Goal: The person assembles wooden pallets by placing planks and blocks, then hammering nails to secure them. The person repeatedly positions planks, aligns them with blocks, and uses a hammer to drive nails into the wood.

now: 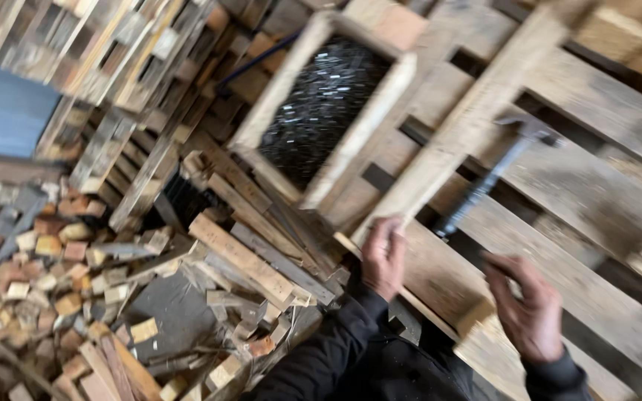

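Two bare hands work at a wooden pallet (559,186) that fills the right of the blurred head view. The left hand (383,256) has its fingers (394,232) curled around the lower end of a loose plank (469,119), which runs slantwise up across the pallet's boards. The right hand (529,308) hovers lower right, fingers loosely apart and clamped on nothing, just below the grip of a hammer (488,178). That hammer lies on the pallet boards, head up and to the right, dark handle pointing down toward the hands; it sits between the plank and the right hand, apart from both. Above the left hand stands a wooden box (261,122) full of nails (321,104). Left of it all lies a heap of scrap wood (76,282), short blocks and broken slats, with more pallets stacked (113,44) behind. Dark sleeves (336,349) cover both arms.
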### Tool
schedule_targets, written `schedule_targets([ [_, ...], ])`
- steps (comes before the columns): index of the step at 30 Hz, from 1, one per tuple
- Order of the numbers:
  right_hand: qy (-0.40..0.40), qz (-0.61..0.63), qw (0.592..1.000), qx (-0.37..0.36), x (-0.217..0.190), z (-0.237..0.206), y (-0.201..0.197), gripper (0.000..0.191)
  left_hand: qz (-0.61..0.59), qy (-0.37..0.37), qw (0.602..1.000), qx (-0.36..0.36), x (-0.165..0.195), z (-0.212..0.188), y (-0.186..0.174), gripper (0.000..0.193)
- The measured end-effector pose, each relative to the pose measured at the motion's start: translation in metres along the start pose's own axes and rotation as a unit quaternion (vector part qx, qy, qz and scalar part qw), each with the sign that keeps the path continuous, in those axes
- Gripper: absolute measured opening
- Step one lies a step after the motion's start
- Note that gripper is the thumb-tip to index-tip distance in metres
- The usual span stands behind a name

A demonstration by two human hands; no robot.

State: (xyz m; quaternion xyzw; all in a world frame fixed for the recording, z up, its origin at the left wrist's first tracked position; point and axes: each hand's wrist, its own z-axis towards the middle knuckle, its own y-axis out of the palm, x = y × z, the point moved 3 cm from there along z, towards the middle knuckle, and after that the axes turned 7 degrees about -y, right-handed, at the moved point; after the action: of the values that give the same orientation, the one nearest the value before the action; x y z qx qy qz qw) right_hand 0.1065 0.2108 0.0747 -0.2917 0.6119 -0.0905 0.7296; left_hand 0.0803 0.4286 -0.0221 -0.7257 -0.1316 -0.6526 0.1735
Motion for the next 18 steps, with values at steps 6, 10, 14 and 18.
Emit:
schedule_targets([
  [6,-0.208,-0.011,0.967,-0.147,-0.065,0.195,0.206,0.019,-0.055,-0.004,0.961,0.270,-0.032,0.138,-0.159,0.016],
  [10,-0.328,-0.220,0.905,-0.160,-0.078,0.291,0.305,0.049,-0.051,-0.021,0.938,0.341,-0.041,0.174,-0.181,0.015],
  [14,-0.229,-0.339,0.876,-0.256,-0.067,0.329,0.358,0.055,0.020,-0.005,0.920,0.392,-0.040,0.176,-0.181,0.012],
  [18,-0.231,-0.334,0.852,-0.332,-0.062,0.341,0.372,0.047,-0.013,0.036,0.914,0.403,-0.038,0.178,-0.182,0.014],
])
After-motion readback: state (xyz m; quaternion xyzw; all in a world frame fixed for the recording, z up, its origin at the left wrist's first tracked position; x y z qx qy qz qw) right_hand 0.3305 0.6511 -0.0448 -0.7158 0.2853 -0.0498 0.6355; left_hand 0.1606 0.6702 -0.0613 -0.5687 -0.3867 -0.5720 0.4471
